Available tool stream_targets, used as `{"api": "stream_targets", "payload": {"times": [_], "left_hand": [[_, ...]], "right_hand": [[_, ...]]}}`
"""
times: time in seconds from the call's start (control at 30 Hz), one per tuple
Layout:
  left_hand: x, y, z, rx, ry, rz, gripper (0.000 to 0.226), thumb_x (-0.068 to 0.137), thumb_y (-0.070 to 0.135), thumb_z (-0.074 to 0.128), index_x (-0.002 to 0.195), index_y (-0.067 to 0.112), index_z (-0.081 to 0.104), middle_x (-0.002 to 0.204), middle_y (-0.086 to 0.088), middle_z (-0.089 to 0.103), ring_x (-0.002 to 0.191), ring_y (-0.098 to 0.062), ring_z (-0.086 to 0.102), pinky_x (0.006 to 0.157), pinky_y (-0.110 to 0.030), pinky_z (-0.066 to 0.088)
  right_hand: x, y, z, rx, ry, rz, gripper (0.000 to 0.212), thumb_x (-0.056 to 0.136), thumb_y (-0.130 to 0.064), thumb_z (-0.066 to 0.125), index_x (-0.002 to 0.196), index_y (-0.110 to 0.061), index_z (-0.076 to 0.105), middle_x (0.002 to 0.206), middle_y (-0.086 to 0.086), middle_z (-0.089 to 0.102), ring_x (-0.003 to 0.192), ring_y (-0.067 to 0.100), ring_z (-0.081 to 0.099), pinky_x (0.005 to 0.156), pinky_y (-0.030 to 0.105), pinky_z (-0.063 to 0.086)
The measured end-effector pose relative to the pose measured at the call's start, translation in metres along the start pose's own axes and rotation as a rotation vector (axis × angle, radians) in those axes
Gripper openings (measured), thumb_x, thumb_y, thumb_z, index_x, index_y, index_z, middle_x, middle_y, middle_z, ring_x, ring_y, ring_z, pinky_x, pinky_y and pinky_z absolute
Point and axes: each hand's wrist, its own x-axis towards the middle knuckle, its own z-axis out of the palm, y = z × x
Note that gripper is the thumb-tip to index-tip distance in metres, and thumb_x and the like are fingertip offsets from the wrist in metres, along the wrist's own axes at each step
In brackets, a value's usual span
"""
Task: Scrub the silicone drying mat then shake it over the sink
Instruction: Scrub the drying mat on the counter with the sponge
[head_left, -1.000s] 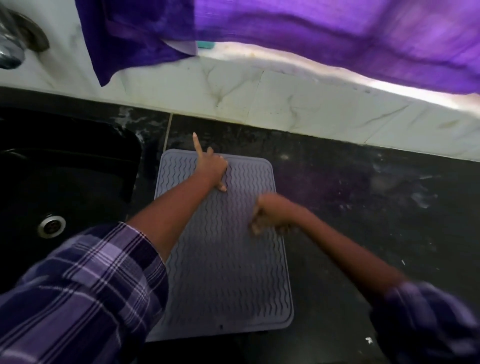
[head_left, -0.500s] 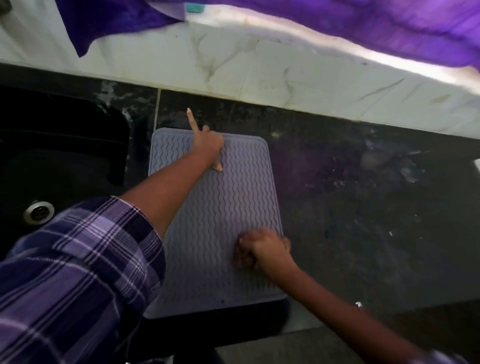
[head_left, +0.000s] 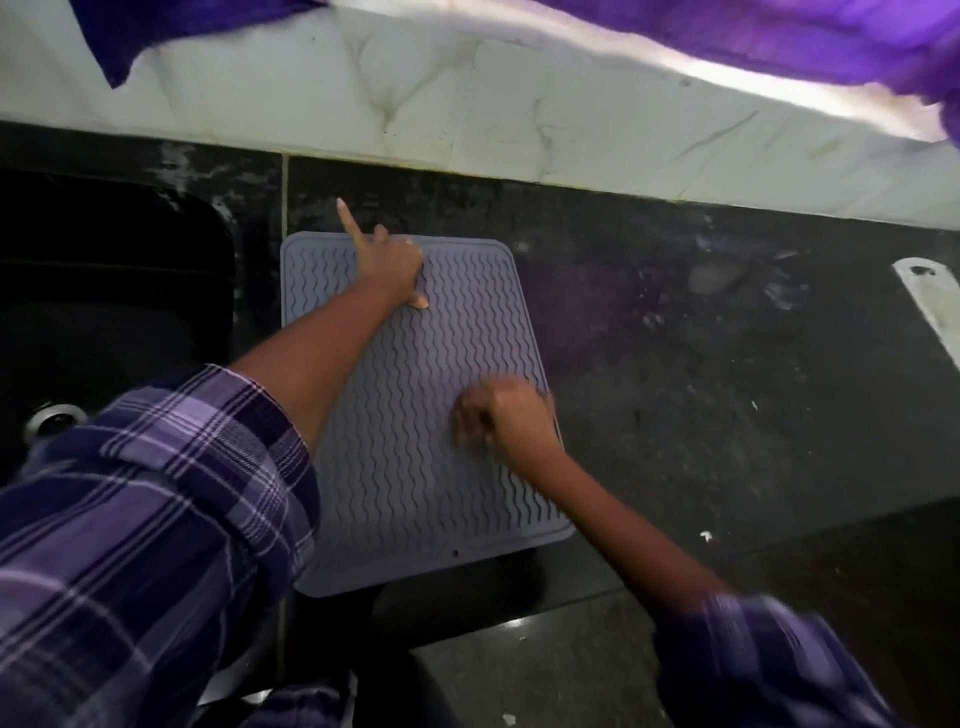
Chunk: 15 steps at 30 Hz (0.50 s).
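You're pinning the mat (head_left: 410, 447) with your left hand (head_left: 390, 265), forefinger out; your curled right hand (head_left: 501, 415) is scrubbing, its contents blurred.

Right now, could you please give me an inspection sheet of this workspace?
Surface: dark stone counter, smeared and speckled.
Job's things: grey silicone mat flat on the counter, near edge overhanging; black sink to its left.
Clutter: pale flat object at right edge, unidentifiable.
Hands: left hand presses the mat's far end, one finger raised; right hand blurred, curled on the mat.
Cables: nothing seen.
Surroundings: white marble backsplash; purple cloth hanging above.
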Motion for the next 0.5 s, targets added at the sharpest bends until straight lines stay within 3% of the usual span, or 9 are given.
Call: {"api": "stream_targets", "payload": {"times": [0.1,0.2,0.27,0.33,0.43,0.5], "left_hand": [[-0.023,0.003,0.008,0.007,0.058,-0.006,0.063,0.087,0.057,0.056,0.141,0.025,0.048,0.149,-0.007,0.043,0.148,-0.028,0.017,0.104,-0.079,-0.002],[-0.056,0.013,0.017,-0.087,0.139,0.072,0.043,0.09,0.045,0.057,0.128,0.024,0.06,0.139,-0.002,0.052,0.143,-0.027,0.025,0.105,-0.078,-0.002],[-0.075,0.017,0.025,-0.203,0.139,0.109,0.044,0.089,0.045,0.058,0.125,0.021,0.062,0.132,-0.003,0.057,0.14,-0.026,0.029,0.103,-0.077,-0.005],[-0.092,0.021,0.032,-0.255,0.099,0.134,0.046,0.088,0.044,0.059,0.126,0.018,0.06,0.131,-0.006,0.057,0.139,-0.027,0.029,0.104,-0.076,-0.005],[-0.11,0.027,0.043,-0.303,0.068,0.156,0.044,0.091,0.042,0.057,0.128,0.018,0.056,0.135,-0.005,0.053,0.14,-0.028,0.026,0.106,-0.076,-0.004],[-0.117,0.026,0.05,-0.32,0.106,0.164,0.046,0.092,0.041,0.056,0.131,0.017,0.053,0.139,-0.002,0.048,0.141,-0.028,0.025,0.105,-0.077,-0.004]], "right_hand": [[-0.061,-0.009,0.012,-0.023,-0.156,-0.002,0.029,0.087,-0.011,0.057,0.115,-0.015,0.066,0.121,0.004,0.064,0.112,0.021,0.057,0.101,0.033,0.045],[-0.043,-0.003,-0.018,0.136,-0.355,0.077,0.026,0.085,-0.007,0.059,0.107,-0.013,0.07,0.11,0.005,0.07,0.101,0.019,0.065,0.091,0.031,0.054],[-0.012,0.002,-0.041,0.255,-0.178,0.127,0.034,0.08,0.005,0.054,0.102,-0.013,0.073,0.103,0.007,0.073,0.091,0.017,0.068,0.078,0.022,0.055],[0.016,0.006,-0.045,0.232,0.024,0.201,0.041,0.078,0.007,0.051,0.104,-0.015,0.073,0.106,0.009,0.073,0.095,0.02,0.068,0.08,0.029,0.057],[0.023,-0.009,-0.016,-0.065,-0.034,0.24,0.036,0.085,-0.008,0.056,0.119,-0.012,0.064,0.124,0.012,0.062,0.115,0.029,0.057,0.099,0.039,0.045],[-0.003,-0.018,0.002,-0.175,-0.029,0.218,0.032,0.088,-0.016,0.055,0.119,-0.011,0.062,0.126,0.01,0.059,0.117,0.029,0.053,0.099,0.039,0.042]]}}
